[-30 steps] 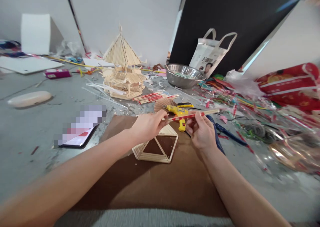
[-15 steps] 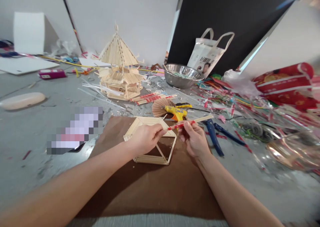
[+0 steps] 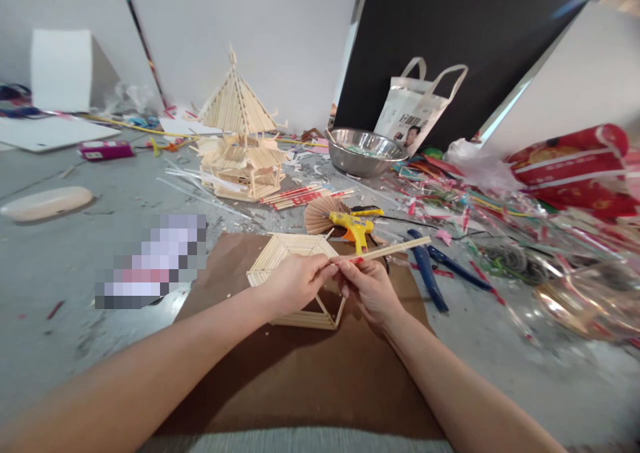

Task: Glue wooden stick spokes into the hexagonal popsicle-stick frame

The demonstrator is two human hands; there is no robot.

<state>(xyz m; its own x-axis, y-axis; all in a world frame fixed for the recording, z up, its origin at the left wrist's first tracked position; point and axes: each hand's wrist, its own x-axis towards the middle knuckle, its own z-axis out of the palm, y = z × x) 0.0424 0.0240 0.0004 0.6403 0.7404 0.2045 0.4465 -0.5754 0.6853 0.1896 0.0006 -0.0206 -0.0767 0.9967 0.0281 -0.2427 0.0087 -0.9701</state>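
Note:
Pinched between my two hands is a pair of wooden chopsticks (image 3: pixel 400 246), its bare ends slanting up to the right. My left hand (image 3: pixel 295 281) closes on the left end, where the fingers hide most of it. Beside it, almost touching, my right hand (image 3: pixel 369 288) is closed round the chopsticks and their red-printed wrapper (image 3: pixel 356 260). Below the hands a flat six-sided frame of glued sticks (image 3: pixel 305 318) lies on a brown sheet (image 3: pixel 300 386); my left hand covers part of it. A yellow glue gun (image 3: pixel 356 228) rests just behind.
A stick-built pagoda (image 3: pixel 240 146) stands behind, with wrapped chopsticks (image 3: pixel 305 194) beside it. Blue-handled pliers (image 3: pixel 429 273) lie right, near tangled scraps and wrappers. A metal bowl (image 3: pixel 367 153) sits at the back. On the left are a phone (image 3: pixel 155 260) and a white case (image 3: pixel 47 203).
My right hand has slid left along the chopsticks to meet my left hand. More bare wood shows, and less red wrapper. Both hands have come lower over the frame.

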